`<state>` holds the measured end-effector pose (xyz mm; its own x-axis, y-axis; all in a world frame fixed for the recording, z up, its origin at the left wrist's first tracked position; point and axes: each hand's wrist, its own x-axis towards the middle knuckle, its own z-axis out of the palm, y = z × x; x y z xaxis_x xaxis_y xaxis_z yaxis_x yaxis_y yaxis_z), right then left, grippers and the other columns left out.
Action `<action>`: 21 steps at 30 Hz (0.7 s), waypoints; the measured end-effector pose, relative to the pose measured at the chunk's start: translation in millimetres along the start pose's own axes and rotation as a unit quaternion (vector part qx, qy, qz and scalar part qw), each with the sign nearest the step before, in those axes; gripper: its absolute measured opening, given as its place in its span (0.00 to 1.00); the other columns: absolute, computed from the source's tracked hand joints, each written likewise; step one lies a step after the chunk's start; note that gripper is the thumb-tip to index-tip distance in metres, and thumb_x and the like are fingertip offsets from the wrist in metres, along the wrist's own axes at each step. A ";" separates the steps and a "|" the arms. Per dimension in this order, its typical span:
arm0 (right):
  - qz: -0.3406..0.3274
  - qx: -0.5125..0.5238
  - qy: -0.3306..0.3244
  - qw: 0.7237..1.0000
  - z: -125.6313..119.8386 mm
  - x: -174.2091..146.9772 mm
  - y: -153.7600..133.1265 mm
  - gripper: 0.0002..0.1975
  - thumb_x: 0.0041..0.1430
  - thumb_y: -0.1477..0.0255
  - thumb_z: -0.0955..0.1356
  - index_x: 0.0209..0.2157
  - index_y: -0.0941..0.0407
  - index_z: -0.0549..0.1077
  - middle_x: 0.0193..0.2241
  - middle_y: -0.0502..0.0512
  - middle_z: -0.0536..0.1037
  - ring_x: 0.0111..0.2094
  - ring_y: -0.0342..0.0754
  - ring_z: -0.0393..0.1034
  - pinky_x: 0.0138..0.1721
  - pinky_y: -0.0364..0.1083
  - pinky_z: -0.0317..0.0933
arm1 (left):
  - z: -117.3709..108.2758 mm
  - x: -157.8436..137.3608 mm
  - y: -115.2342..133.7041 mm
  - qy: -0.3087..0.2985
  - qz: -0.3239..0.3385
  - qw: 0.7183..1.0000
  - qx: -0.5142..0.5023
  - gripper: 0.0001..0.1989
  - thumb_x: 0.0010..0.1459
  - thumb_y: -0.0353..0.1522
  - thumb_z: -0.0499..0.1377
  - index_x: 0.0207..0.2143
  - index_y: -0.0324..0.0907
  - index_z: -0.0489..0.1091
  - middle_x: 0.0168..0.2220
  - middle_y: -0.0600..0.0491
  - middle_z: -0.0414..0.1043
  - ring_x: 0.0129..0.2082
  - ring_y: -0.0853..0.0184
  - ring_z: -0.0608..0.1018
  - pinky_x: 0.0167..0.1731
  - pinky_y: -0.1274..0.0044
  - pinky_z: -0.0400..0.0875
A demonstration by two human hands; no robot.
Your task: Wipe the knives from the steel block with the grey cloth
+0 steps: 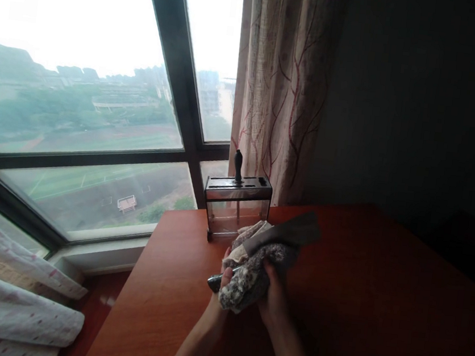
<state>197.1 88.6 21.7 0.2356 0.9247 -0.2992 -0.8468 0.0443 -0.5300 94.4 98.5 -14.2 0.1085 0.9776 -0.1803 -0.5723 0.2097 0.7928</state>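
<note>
A kitchen knife (285, 233) with a broad blade is held over the table, its blade pointing up and to the right. My left hand (223, 291) is closed around the dark knife handle (213, 282), whose end sticks out to the left. A grey, fluffy cloth (247, 282) is bunched around the blade's lower part, leaving the far end bare. On the right side of the cloth, my right hand (272, 290) grips it, with the thumb on top and the other fingers mostly hidden underneath.
Behind the hands, a clear-sided knife block (238, 192) stands on the reddish wooden table (165, 284). One black-handled tool (238, 165) is upright in it. Large windows (79, 97) lie to the left, a patterned curtain (283, 80) behind, and a dark wall to the right.
</note>
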 end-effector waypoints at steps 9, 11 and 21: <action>-0.021 0.017 0.071 0.997 -7.2 25.9 -42.7 0.20 0.47 0.63 0.73 0.44 0.54 0.75 0.37 0.49 0.82 0.38 0.49 0.75 0.43 0.49 0.69 | -7.6 -3.3 19.7 0.039 -0.040 0.997 0.046 0.47 0.49 0.49 0.61 0.66 0.55 0.40 0.47 0.46 0.73 0.29 0.64 0.79 0.22 0.77 0.70; -0.020 0.039 0.079 0.996 -10.0 30.8 -55.8 0.18 0.50 0.61 0.71 0.42 0.53 0.75 0.36 0.49 0.82 0.39 0.50 0.75 0.44 0.50 0.68 | -6.3 -4.7 20.1 0.034 -0.032 0.997 0.053 0.47 0.49 0.49 0.62 0.66 0.53 0.40 0.46 0.45 0.73 0.28 0.65 0.79 0.20 0.79 0.68; 0.005 0.099 0.056 0.993 -5.8 23.6 -41.9 0.17 0.52 0.57 0.69 0.40 0.52 0.76 0.36 0.50 0.82 0.41 0.53 0.76 0.47 0.54 0.67 | 5.2 -13.0 16.2 0.024 -0.055 0.997 0.052 0.47 0.49 0.49 0.62 0.66 0.50 0.43 0.43 0.45 0.76 0.29 0.64 0.79 0.19 0.80 0.67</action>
<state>240.9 106.4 32.3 0.2684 0.8777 -0.3969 -0.9243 0.1186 -0.3628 87.9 89.2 4.0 0.1255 0.9470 -0.2957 -0.4710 0.3192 0.8224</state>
